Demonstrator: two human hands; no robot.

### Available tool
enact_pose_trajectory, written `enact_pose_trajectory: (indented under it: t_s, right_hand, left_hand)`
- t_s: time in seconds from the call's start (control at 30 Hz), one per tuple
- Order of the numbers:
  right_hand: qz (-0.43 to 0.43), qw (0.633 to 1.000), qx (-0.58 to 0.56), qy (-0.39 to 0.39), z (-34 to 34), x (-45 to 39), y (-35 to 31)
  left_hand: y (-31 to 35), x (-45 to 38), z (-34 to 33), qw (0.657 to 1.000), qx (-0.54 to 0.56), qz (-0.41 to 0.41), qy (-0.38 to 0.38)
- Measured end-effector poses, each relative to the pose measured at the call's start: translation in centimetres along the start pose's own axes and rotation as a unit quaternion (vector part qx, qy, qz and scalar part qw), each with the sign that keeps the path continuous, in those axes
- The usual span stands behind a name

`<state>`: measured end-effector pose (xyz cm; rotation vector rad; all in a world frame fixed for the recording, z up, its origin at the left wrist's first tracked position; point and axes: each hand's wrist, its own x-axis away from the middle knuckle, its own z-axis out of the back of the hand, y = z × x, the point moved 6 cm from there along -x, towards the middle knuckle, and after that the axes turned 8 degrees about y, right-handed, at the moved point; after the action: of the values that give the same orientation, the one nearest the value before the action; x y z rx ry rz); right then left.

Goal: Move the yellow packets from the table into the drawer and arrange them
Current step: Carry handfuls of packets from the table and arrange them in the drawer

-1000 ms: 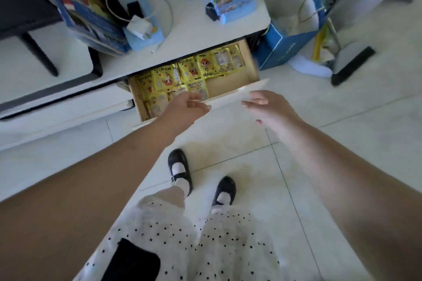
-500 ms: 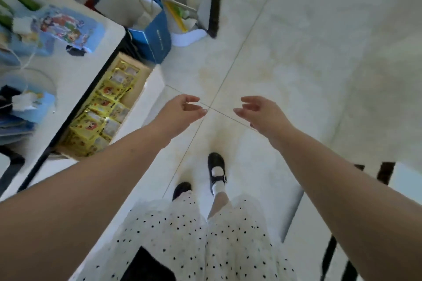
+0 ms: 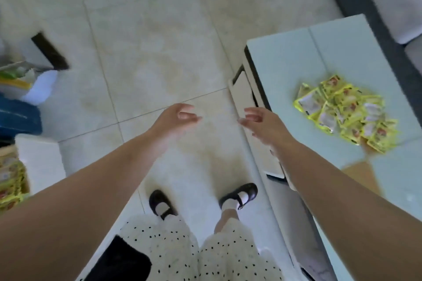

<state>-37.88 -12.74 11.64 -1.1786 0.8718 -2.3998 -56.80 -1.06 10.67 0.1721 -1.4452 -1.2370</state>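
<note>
Since a second ago I have turned away from the drawer [image 3: 13,175]; back then it was right in front of me, and now it sits at the far left edge, and the table [image 3: 303,52] has come into view on my right; both my hands were out over the drawer front, and now they are out over the floor [image 3: 148,36].

My left hand [image 3: 175,118] holds nothing; its fingers are loose and a bit bent. My right hand [image 3: 262,123] holds nothing too; its fingers are loose and spread, and it is in front of the table's near edge, not touching the packets.

More packets [image 3: 347,109] lie in a messy pile on the table top, well apart from my right hand; some lie on top of others, and some show a silver side. In the drawer I can see packets in there [image 3: 9,185] too, yellow and packed close; only a small bit of the drawer shows, so I cannot tell how full it is.

My shoes [image 3: 239,194] are on the floor below my hands; a blue box [image 3: 18,116] stands at the left, past the drawer; what is in it is too blurry to tell.
</note>
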Motion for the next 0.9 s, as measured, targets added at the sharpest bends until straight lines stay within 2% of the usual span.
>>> enact_pose_trajectory:
  t_s: [0.23, 0.4, 0.53, 0.67, 0.77, 0.9]
  right_hand:
    - [-0.091, 0.987, -0.103, 0.088, 16.1, -3.0, 11.1]
    - [-0.144, 0.971, -0.139, 0.133, 23.6, -4.9, 16.3]
    - [-0.180, 0.958, -0.157, 0.157, 25.9, -7.7, 19.1]
    - [-0.205, 0.947, -0.165, 0.186, 25.9, -12.0, 21.1]
    - [-0.240, 0.935, -0.157, 0.208, 25.4, -15.7, 22.4]
    - [-0.280, 0.927, -0.114, 0.221, 25.4, -19.4, 23.8]
  left_hand:
    - [5.5, -2.3, -19.3, 0.990, -0.107, -0.023, -0.090]
    - [8.5, -3.3, -30.1, 0.979, -0.156, -0.021, -0.132]
    - [9.6, -5.9, -35.2, 0.968, -0.202, -0.025, -0.149]
    - [10.2, -10.4, -38.6, 0.965, -0.230, -0.037, -0.118]
    - [10.0, -13.9, -41.1, 0.959, -0.263, -0.049, -0.097]
    - [9.2, -18.2, -44.5, 0.942, -0.315, -0.054, -0.103]
